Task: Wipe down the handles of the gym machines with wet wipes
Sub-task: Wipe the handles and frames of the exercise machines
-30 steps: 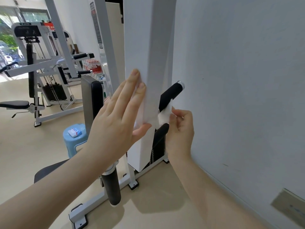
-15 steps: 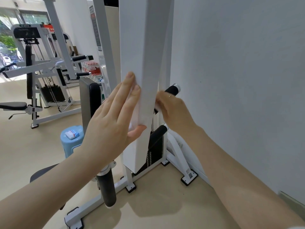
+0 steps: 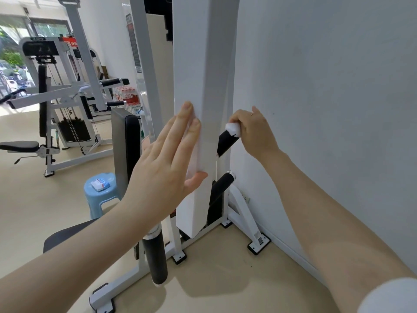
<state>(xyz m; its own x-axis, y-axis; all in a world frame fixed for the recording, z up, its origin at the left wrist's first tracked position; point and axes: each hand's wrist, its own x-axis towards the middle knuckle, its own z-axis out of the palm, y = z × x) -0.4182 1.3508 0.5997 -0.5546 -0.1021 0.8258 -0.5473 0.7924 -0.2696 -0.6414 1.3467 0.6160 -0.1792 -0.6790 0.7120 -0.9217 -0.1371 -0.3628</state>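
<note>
Black foam covers the slanted cylindrical machine handle (image 3: 226, 143), which projects from behind the tall white metal column (image 3: 203, 86) of the gym machine, close to the pale grey wall (image 3: 327, 86). Its upper end is wrapped in a crumpled white wet wipe (image 3: 233, 128), and only a short dark length below the wipe is visible. The right hand (image 3: 253, 132) closes around the wipe at the top of the handle, fingers curled over it and knuckles toward the wall (a thin ring shows on one finger). The wipe thus lies between palm and foam, bulging out on the column side of the hand. The left hand (image 3: 167, 159) lies flat against the front of the column, fingers straight and held together, thumb spread below; it holds nothing. A second black foam handle with a chrome end cap (image 3: 222, 182) sits lower, just beneath the first, untouched. The base of the upper handle and its joint to the frame are hidden behind the column, and the fingertips of the right hand are hidden by the hand itself. At the left, a light blue plastic stool (image 3: 100, 196) carries a small white and blue packet (image 3: 100, 184), its print too small to read.
</note>
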